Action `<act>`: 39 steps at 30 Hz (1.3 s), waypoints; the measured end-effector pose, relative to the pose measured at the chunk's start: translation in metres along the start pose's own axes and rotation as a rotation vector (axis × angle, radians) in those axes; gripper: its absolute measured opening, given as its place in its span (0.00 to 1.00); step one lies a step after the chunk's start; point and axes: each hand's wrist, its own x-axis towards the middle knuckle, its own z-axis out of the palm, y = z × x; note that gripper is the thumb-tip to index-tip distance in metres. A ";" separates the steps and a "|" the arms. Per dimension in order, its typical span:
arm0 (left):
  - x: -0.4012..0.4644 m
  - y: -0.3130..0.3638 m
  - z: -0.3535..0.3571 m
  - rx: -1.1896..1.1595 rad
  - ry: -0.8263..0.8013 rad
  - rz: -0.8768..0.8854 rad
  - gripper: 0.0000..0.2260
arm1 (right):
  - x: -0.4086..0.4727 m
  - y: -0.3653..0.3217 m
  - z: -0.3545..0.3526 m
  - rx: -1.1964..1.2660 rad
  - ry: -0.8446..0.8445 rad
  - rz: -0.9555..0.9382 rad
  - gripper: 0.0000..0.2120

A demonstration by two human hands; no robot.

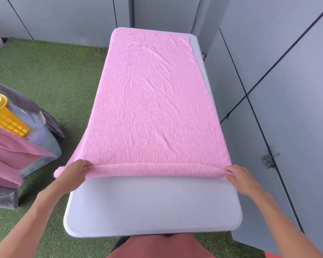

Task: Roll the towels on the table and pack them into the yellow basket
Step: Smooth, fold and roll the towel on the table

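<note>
A large pink towel [149, 101] lies spread lengthwise over the white table [153, 205], reaching its far end. The towel's near edge is turned over into a thin roll running across the table. My left hand [74, 173] grips the left end of that roll, where the towel hangs past the table's left edge. My right hand [241, 178] pinches the right end of the roll. The yellow basket [2, 114] sits at the far left on the floor, tilted and partly hidden behind cloth.
Pink towels [6, 155] and grey cloth [35, 112] are piled around the basket on the green artificial grass [54, 71]. Grey wall panels [287, 81] stand close along the table's right side and behind its far end.
</note>
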 end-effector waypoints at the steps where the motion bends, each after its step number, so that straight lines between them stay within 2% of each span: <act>1: 0.001 0.004 -0.002 -0.055 0.058 -0.038 0.09 | 0.004 -0.003 -0.001 0.035 0.000 0.019 0.14; 4: -0.005 0.011 0.002 0.034 0.360 -0.043 0.04 | 0.013 -0.013 0.011 0.180 0.206 0.070 0.12; 6: -0.016 0.020 0.012 0.119 0.466 0.003 0.02 | 0.008 -0.017 0.027 0.049 0.418 0.095 0.14; 8: -0.030 0.027 0.024 0.128 0.506 0.058 0.04 | -0.004 -0.023 0.041 -0.165 0.542 0.044 0.15; 10: -0.042 0.025 0.038 0.171 0.513 0.116 0.11 | -0.018 -0.030 0.051 -0.219 0.539 -0.016 0.18; 12: -0.047 0.020 0.046 0.240 0.468 0.179 0.21 | -0.024 -0.031 0.059 -0.176 0.461 -0.044 0.24; 14: -0.042 0.018 0.048 0.271 0.436 0.204 0.26 | -0.019 -0.033 0.058 -0.078 0.397 -0.048 0.25; 18: -0.016 0.026 0.037 0.206 0.439 0.149 0.23 | 0.004 -0.036 0.048 0.036 0.370 -0.002 0.19; 22: -0.012 0.017 0.029 0.207 0.362 0.150 0.19 | 0.004 -0.021 0.035 -0.144 0.277 -0.044 0.13; 25: -0.016 0.003 0.025 0.195 0.248 0.118 0.18 | -0.002 -0.014 0.020 -0.245 0.089 -0.067 0.12; 27: -0.012 0.003 0.016 0.120 0.139 0.088 0.18 | 0.004 -0.013 0.009 -0.143 -0.044 0.004 0.11; 29: -0.001 0.008 0.006 -0.013 0.081 -0.001 0.17 | 0.013 -0.015 0.006 0.145 0.029 0.055 0.12; 31: 0.005 0.018 -0.003 -0.162 0.162 -0.077 0.14 | 0.016 -0.023 0.011 0.321 0.246 0.108 0.14; 33: 0.000 0.026 -0.002 -0.123 0.354 -0.060 0.09 | 0.012 -0.031 0.024 0.203 0.462 0.105 0.10; 35: -0.009 0.026 0.012 0.123 0.528 0.057 0.09 | 0.003 -0.037 0.038 -0.082 0.590 0.058 0.07; 37: -0.021 0.027 0.027 0.227 0.559 0.114 0.10 | -0.006 -0.039 0.048 -0.216 0.577 0.028 0.11; 39: -0.027 0.029 0.038 0.232 0.527 0.154 0.19 | -0.010 -0.038 0.054 -0.189 0.490 -0.017 0.21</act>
